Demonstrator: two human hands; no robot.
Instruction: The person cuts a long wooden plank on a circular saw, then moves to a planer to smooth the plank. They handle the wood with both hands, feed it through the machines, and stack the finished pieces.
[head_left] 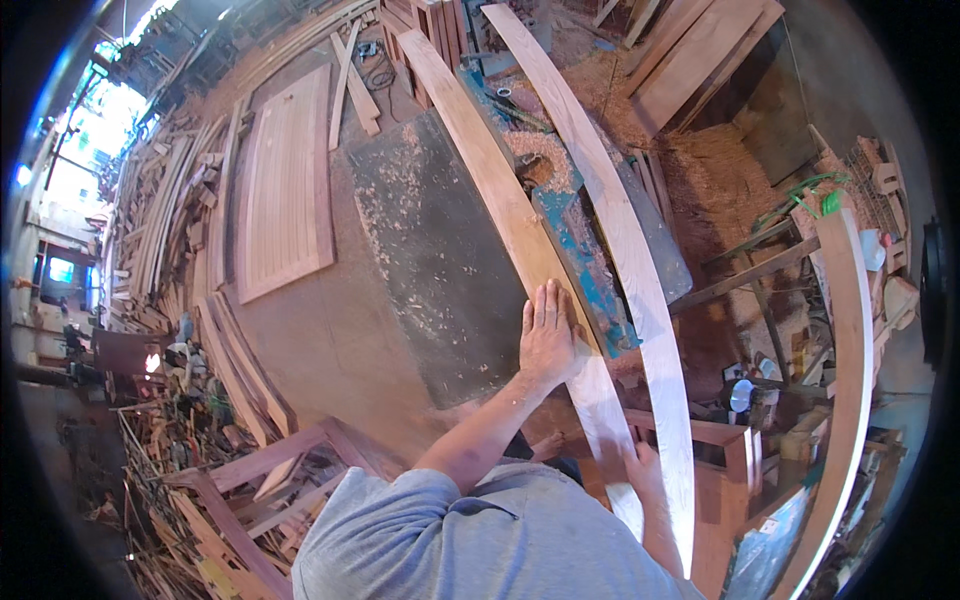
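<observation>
A long, pale wooden plank [487, 175] lies lengthwise over a machine with a dark metal bed [430, 250] and blue parts [568, 235]. Flat on top of the plank rests my left hand [547, 335], its fingers stretched forward and nothing gripped. Lower down, my right hand [645, 472] is at the plank's right edge near its close end, with the fingers curled against it and partly hidden. To the right, a second long pale board [610, 200] runs alongside the machine, apart from the plank.
Wood shavings cover the bed and the floor [710, 165]. A ribbed wooden panel [290, 185] lies left of the machine, near stacked timber strips [165, 220]. Wooden frames [265, 460] stand close on my left. A tall board [845, 330] rises at the far right.
</observation>
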